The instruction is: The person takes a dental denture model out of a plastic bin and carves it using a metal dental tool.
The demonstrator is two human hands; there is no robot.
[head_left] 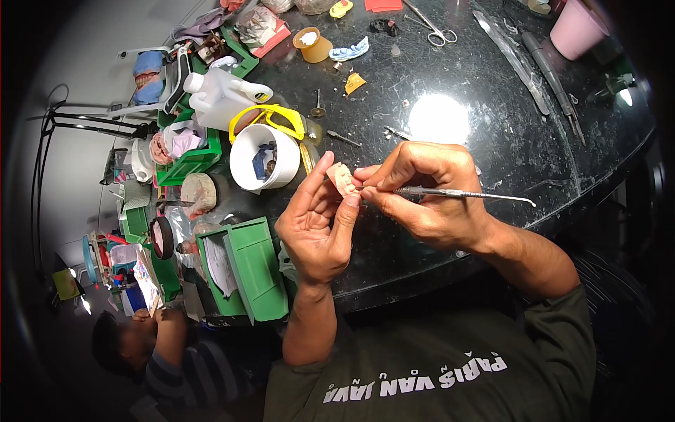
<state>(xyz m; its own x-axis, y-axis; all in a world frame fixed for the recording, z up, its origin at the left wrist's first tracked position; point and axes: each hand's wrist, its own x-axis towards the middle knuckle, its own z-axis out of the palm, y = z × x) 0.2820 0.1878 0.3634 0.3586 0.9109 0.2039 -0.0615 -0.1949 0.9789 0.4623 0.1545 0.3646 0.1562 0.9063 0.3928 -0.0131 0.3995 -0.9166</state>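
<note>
Between the fingers and thumb of my left hand (314, 224) sits a small pink dental model (342, 179) with pale teeth. My right hand (439, 190) pinches a thin metal dental carving tool (464, 193) like a pen. Its hooked far end sticks out to the right past my wrist, while the working end meets the model near my left thumb; the tip itself is too small to make out. Both hands are close together above the black tabletop, near its front edge.
Left of my hands stand a white tub (246, 165) with dark bits inside, yellow safety glasses (281, 116) and a green bin (256, 267). Scissors (439, 34), a torch-like dark tool (548, 74) and a pink cup (578, 29) lie farther back. Another person (190, 359) sits at lower left.
</note>
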